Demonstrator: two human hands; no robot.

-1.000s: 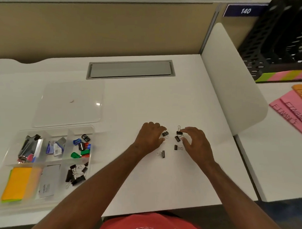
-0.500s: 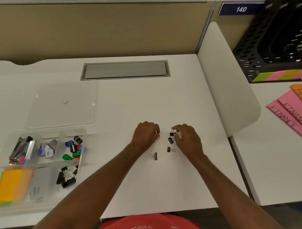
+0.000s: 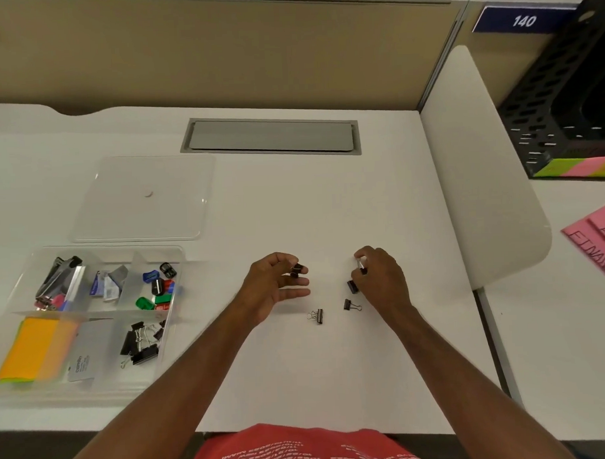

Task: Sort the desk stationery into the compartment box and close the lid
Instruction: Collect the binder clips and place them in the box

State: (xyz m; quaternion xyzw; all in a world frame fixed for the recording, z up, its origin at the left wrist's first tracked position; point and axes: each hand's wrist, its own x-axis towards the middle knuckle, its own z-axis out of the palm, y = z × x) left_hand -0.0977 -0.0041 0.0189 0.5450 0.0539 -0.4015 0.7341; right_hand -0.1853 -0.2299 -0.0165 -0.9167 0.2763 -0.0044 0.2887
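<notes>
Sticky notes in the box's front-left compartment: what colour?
Orange sticky notes, green edge beneath; head view.

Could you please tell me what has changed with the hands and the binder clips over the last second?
The left hand has picked one binder clip off the desk; the right hand now pinches another. Two loose clips stay on the desk, and the compartment box and lid are unchanged.

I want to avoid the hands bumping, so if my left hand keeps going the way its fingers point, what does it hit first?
Probably the right hand. The left hand points its fingers across bare desk toward it and the clip at its fingertips; depth is unclear.
</notes>
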